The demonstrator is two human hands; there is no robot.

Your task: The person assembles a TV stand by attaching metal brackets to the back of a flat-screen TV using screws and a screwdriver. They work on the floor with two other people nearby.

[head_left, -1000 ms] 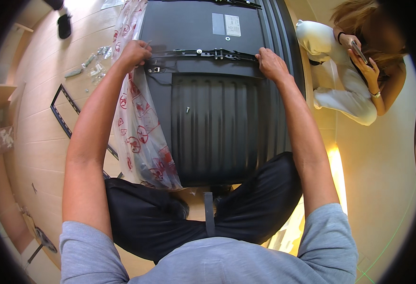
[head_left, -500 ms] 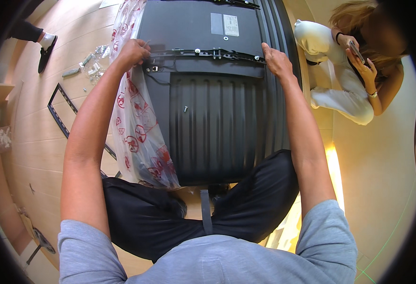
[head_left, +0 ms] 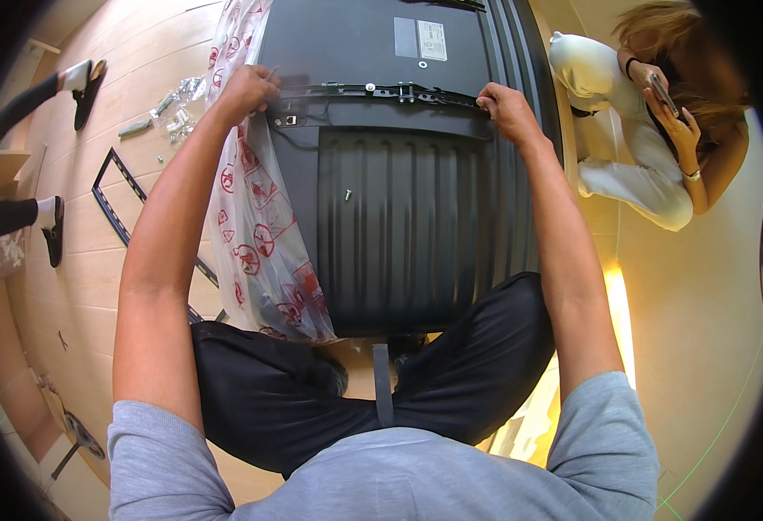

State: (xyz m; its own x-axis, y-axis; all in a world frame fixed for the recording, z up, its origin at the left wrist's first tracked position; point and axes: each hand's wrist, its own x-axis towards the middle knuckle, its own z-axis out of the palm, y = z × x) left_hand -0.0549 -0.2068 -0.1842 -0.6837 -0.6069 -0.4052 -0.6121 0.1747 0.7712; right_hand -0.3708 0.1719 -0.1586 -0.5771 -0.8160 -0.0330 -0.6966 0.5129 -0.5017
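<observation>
A large black flat-screen TV point(head_left: 399, 260) lies with its ribbed back facing up in front of my knees. Across it runs a black slotted metal mounting bracket point(head_left: 381, 89) with pale screw heads along it. My left hand point(head_left: 249, 92) is closed at the bracket's left end, fingertips pinched together; a thin piece sticks up by them, too small to name. At the other end, my right hand point(head_left: 509, 113) has its fingers curled and pinched on the bracket. A loose silver screw point(head_left: 348, 195) rests on the back panel below the bracket.
Clear plastic wrap point(head_left: 256, 234) with red printing hangs along the left side. On the wooden floor lie a black metal frame point(head_left: 121, 204), small plastic bags point(head_left: 177, 113) and a grey-green tool point(head_left: 135, 128). A person with a phone point(head_left: 664, 95) crouches at right; someone's feet point(head_left: 54, 230) stand at left.
My right hand has curled its outstretched fingers in at the bracket's end. My left hand stays at the other end. At far left, a second foot of the standing person has come into view.
</observation>
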